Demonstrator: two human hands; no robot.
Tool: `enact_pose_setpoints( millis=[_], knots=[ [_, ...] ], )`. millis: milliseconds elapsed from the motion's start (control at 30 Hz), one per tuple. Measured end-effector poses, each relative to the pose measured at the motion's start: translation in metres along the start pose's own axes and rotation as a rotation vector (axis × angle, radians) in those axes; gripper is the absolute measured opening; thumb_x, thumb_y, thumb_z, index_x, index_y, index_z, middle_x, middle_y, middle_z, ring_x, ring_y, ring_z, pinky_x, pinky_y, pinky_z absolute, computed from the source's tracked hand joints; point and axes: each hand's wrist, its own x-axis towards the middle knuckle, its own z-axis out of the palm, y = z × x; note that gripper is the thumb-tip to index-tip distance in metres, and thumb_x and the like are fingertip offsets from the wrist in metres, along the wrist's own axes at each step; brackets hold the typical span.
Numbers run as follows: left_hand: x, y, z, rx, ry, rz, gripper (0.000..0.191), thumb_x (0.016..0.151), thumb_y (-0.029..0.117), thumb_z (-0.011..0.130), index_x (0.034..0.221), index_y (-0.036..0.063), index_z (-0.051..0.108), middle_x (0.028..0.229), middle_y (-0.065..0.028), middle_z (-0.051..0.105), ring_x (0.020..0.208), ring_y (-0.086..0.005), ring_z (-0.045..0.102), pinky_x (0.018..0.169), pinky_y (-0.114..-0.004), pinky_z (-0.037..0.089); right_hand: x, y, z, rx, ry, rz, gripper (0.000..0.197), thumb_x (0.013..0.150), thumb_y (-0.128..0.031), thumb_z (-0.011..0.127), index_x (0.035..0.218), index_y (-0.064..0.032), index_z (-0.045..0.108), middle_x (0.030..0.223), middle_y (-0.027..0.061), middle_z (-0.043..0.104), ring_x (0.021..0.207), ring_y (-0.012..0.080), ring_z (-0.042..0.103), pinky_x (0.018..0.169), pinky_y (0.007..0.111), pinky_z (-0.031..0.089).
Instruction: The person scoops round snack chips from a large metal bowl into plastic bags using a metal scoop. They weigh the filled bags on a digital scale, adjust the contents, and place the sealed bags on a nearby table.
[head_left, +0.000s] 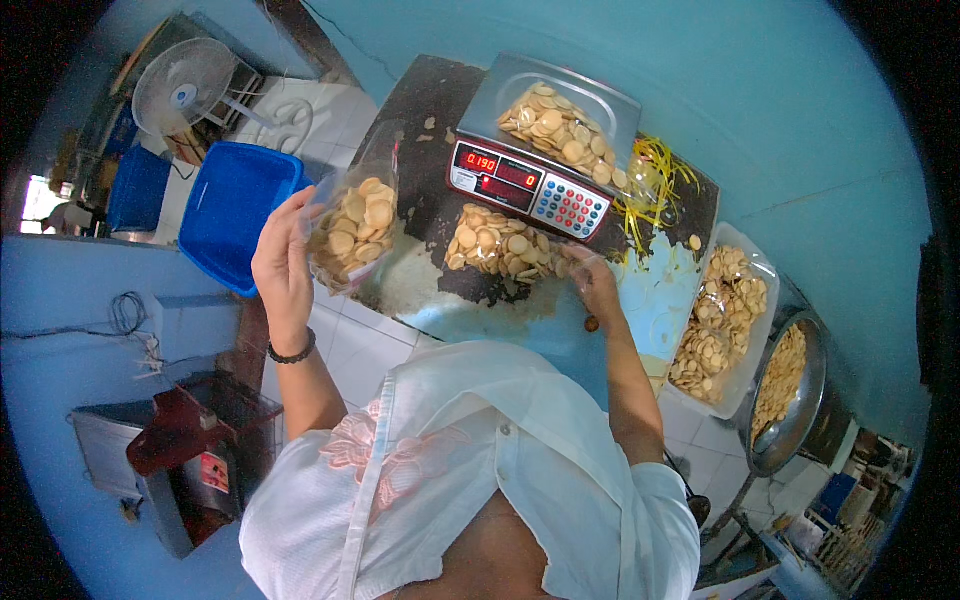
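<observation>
My left hand (285, 251) grips a clear plastic bag of round, pale crackers (354, 232), raised at the left edge of the worktable (517, 315). On the table in front of the scale, a second clear bag of crackers (495, 244) lies on its side. My right hand (591, 279) has its fingers closed around the gathered end of that second bag. Another filled bag (559, 131) rests on the metal pan of the digital scale (529, 187), whose red display is lit.
Yellow plastic ties (652, 187) lie right of the scale. A white plastic tub (739, 330) of bagged crackers stands at the table's right, beside a large metal bowl (806, 397) of loose crackers. To the left are a blue plastic bin (240, 214) and a fan (184, 94).
</observation>
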Motion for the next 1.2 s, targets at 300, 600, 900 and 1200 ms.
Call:
enact_pose_setpoints(
  millis=[300,600,900,1200],
  knots=[
    [0.008,0.001,0.015,-0.028,-0.061,-0.003,0.02,0.093,0.006,0.05,0.102,-0.0029,0.066,0.117,-0.0138,0.063,0.108,-0.0234,0.058,0.094,-0.032,0.043,0.017,0.016,0.037,-0.472,0.176,-0.099,0.039,0.08,-0.022,0.069,0.116,-0.0073,0.061,0.107,0.0106,0.061,0.096,0.0263,0.059,0.083,0.036,0.048],
    [0.016,0.007,0.011,0.044,-0.054,0.032,0.02,0.091,0.002,0.048,0.101,-0.003,0.066,0.116,-0.0152,0.063,0.108,-0.0245,0.059,0.095,-0.032,0.043,-0.008,0.017,-0.091,0.286,-0.099,0.415,0.033,0.09,-0.028,0.061,0.111,-0.003,0.065,0.106,0.0088,0.067,0.096,0.0183,0.06,0.086,0.031,0.046],
    [0.013,0.014,0.014,0.14,-0.081,0.038,0.019,0.093,0.004,0.049,0.099,-0.0034,0.065,0.115,-0.0144,0.063,0.105,-0.0235,0.06,0.092,-0.032,0.044,0.077,0.032,-0.167,0.52,0.079,0.248,0.02,0.091,-0.018,0.061,0.101,-0.002,0.067,0.091,0.0005,0.067,0.077,0.0064,0.059,0.069,0.02,0.045],
    [0.009,0.006,0.014,0.084,-0.104,0.037,0.018,0.091,0.003,0.051,0.101,-0.0044,0.064,0.115,-0.0142,0.064,0.105,-0.0239,0.06,0.092,-0.032,0.044,0.103,0.001,-0.146,0.451,0.191,0.078,0.039,0.093,-0.017,0.058,0.13,-0.0083,0.054,0.121,0.0061,0.059,0.102,0.0135,0.056,0.091,0.027,0.043]
  ],
)
